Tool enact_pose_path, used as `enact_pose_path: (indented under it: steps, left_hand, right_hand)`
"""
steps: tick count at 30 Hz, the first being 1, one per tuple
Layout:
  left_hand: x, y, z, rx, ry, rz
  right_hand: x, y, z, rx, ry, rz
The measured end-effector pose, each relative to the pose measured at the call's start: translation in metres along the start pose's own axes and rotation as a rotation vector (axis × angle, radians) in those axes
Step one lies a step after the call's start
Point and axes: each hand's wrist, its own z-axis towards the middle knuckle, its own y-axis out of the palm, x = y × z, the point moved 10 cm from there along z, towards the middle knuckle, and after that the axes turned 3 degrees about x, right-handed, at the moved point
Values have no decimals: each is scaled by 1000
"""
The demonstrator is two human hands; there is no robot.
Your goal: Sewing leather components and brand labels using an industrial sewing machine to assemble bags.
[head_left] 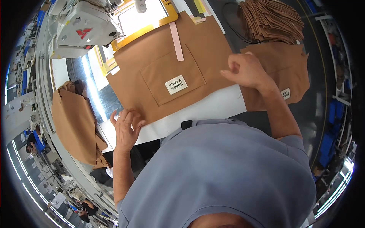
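Observation:
A brown fabric panel (213, 49) lies flat in front of me, with a stitched square pocket (156, 76) and a white printed label (176, 84). A pale pink strip (176, 41) runs from its far edge down onto the pocket. My left hand (127, 127) is at the panel's near left corner, fingers spread and slightly bent, holding nothing visible. Over the panel's right side is my right hand (247, 70), loosely curled with the thumb apart from the fingers and nothing seen between them. The panel's far edge meets a yellow frame (173, 15) under the sewing machine.
A white sewing machine head (85, 28) stands at the far left. Brown cloth (74, 121) hangs in a heap on the left. Another labelled brown panel (281, 72) lies at right, before a thick stack of brown pieces (270, 21). A white work surface (213, 106) borders my body.

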Motion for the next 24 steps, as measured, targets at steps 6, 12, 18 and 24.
enact_pose_path:
  steps: [6, 12, 18, 24]
  left_hand:
    - [-36, 17, -3, 251, -180, -272]
    - [-27, 78, -24, 145, -195, 136]
    - [-32, 82, -33, 198, -210, 103]
    - [-30, 77, -32, 234, -211, 95]
  right_hand:
    - [-57, 17, 40, 330, -137, 23]
    - [-84, 51, 74, 374, -135, -263]
    - [-72, 49, 63, 264, -100, -276]
    - [-25, 13, 23, 273, 35, 58]
